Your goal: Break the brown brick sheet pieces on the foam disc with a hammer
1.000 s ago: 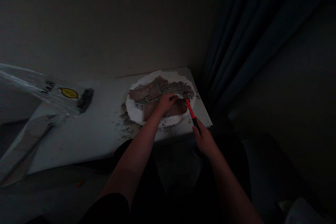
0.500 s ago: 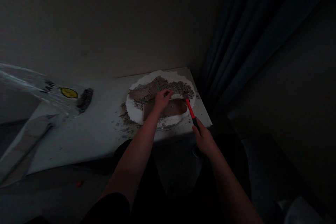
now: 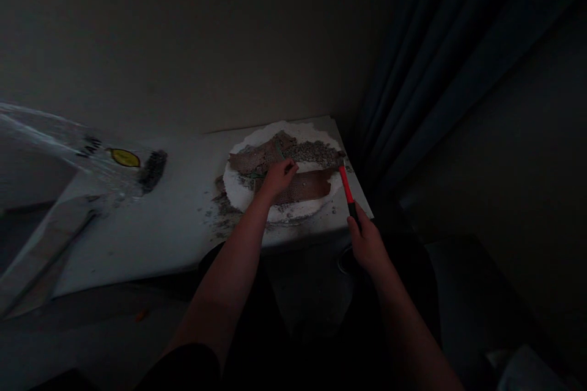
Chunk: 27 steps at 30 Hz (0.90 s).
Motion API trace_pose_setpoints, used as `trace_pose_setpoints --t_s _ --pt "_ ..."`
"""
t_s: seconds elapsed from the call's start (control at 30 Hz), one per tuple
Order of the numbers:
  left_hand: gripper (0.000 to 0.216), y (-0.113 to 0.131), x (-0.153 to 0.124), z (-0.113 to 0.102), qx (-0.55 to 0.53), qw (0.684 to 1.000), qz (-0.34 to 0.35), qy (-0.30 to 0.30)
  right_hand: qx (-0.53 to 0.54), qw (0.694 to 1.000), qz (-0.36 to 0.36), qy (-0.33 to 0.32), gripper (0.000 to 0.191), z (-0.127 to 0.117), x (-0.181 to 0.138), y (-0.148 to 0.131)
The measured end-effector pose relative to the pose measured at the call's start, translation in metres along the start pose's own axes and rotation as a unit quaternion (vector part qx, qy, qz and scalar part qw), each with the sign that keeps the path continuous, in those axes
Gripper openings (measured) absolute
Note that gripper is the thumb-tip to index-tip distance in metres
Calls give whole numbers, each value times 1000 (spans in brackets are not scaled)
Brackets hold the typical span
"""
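My right hand (image 3: 365,237) is wrapped around the black grip of a hammer (image 3: 346,183) with a red shaft. The small dark hammer head is over the right rim of a round white scalloped mat (image 3: 238,195). Above the mat's middle, my left hand (image 3: 279,176) has thumb and fingers pinched together; anything between them is too small or dark to make out. Beneath and right of it lies a reddish-brown curved piece (image 3: 307,186), like a tile. Behind are a second brown slab (image 3: 252,159) and a heap of grey-brown crumbled bits (image 3: 314,151).
The mat rests at the right end of a white table (image 3: 151,238), with dark debris (image 3: 224,204) scattered beside it. A clear plastic bag (image 3: 123,159) with a yellow label stands to the left. A dark curtain (image 3: 426,61) hangs at the right, and a wall rises behind.
The hammer and my right hand have shifted right, and the hammer head has moved from the brown piece's right end to the mat's rim. My left hand has moved slightly left.
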<state>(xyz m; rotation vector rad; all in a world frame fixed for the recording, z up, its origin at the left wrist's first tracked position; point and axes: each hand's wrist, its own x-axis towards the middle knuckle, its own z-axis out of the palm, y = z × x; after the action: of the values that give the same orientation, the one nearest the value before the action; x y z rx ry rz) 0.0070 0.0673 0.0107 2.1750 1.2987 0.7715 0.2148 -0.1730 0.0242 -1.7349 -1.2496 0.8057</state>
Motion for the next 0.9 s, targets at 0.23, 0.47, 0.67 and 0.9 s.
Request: trace_pose_setpoints --t_s 0.23,0.47,0.67,0.9 --pt "22 1 2 0 24 999 -10 -28 3 1000 -13 -16 57 0 -2 6" --pt "23 2 3 0 40 999 -5 -28 11 998 -23 -51 58 7 -6 3" --pt "19 -1 4 2 28 1000 0 -11 49 997 -29 -61 55 5 -6 1" --pt "19 1 4 2 42 999 -5 -9 57 997 -14 -56 56 6 -5 1"
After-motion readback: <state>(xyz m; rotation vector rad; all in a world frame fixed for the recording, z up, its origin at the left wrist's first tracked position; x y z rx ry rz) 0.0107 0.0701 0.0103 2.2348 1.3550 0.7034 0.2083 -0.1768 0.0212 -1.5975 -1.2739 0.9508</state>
